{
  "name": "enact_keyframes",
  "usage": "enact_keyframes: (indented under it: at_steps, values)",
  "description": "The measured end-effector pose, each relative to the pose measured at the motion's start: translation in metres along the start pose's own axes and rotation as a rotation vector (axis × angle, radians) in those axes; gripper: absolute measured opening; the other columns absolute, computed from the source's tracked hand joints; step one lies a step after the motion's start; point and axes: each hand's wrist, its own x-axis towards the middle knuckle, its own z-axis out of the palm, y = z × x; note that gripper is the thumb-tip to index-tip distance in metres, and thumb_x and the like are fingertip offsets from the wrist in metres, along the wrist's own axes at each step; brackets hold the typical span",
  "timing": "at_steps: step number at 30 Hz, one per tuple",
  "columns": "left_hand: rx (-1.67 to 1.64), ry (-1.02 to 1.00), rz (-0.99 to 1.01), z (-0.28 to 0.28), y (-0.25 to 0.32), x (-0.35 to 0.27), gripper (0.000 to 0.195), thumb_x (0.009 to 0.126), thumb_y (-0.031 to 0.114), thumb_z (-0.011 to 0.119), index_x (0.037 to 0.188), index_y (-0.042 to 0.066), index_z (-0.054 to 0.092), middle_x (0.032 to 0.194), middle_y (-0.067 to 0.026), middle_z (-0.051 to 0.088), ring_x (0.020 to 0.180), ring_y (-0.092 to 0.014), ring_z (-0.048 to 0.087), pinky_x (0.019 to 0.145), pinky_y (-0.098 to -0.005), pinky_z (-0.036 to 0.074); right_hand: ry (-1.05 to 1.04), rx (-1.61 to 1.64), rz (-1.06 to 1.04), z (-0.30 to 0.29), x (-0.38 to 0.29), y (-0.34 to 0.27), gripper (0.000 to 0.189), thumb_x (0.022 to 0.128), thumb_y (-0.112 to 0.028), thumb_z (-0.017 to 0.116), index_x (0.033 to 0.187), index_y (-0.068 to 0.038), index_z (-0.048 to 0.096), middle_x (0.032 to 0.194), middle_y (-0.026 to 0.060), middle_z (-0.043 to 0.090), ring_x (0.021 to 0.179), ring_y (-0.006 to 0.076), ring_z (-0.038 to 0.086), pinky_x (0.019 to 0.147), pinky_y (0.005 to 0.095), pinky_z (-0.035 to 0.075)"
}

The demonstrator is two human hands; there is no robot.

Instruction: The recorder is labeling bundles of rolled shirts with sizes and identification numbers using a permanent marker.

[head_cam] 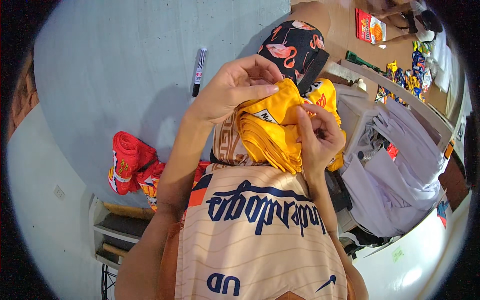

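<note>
A bundle of bright yellow printed fabric (262,140), folded into many layers, lies on my lap. My left hand (236,88) pinches the top edge of its upper yellow flap (287,101) between thumb and fingers. At the right side of that flap, my right hand (320,137) grips the edge with thumb and forefinger. The flap bears a white label with writing, partly folded. More yellow printed fabric (326,93) shows behind my right hand. To the left of the bundle, a black-capped marker (199,73) rests on the grey-blue surface (150,56).
Rolled red printed fabric (129,161) lies left of my forearm. A leg in flamingo-print shorts (288,48) is beyond the bundle. White sheets (405,180) fill the right side beside a whitish bin (354,112). At upper right are colourful packets (407,80), a red pack (369,26) and another person's arm (401,39).
</note>
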Motion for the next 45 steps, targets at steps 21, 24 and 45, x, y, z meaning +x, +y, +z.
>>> enact_keyframes:
  at_steps: [21,24,45]
  values:
    - [-0.057,0.123,0.025,0.007,-0.009,0.012,0.016,0.079,-0.005,0.068,0.092,0.004,0.064,0.085,-0.0042,0.063,0.076,-0.009,0.057,0.075,-0.0170,0.047,-0.030,0.021,0.149,-0.014,0.006,0.003,0.023,0.076,0.011,0.063,0.094,0.001,0.071,0.070,0.0056,0.059,0.060,0.0114,0.047,0.059,0.0204,0.039]
    - [-0.056,0.141,0.012,0.009,-0.006,0.011,0.017,0.078,-0.005,0.069,0.091,0.004,0.064,0.086,-0.0044,0.064,0.076,-0.009,0.057,0.074,-0.0170,0.047,-0.065,-0.019,-0.142,-0.017,0.005,0.016,0.022,0.076,0.010,0.064,0.095,0.001,0.071,0.069,0.0048,0.059,0.060,0.0111,0.046,0.059,0.0202,0.039]
    - [-0.217,0.245,-0.017,0.011,-0.014,0.016,0.024,0.073,-0.006,0.074,0.092,0.005,0.065,0.083,-0.0032,0.065,0.069,-0.008,0.058,0.069,-0.0165,0.047,-0.171,-0.093,-0.440,-0.024,0.009,0.019,0.008,0.071,-0.007,0.069,0.076,-0.004,0.064,0.093,0.0106,0.063,0.086,0.0228,0.055,0.082,0.0351,0.046]
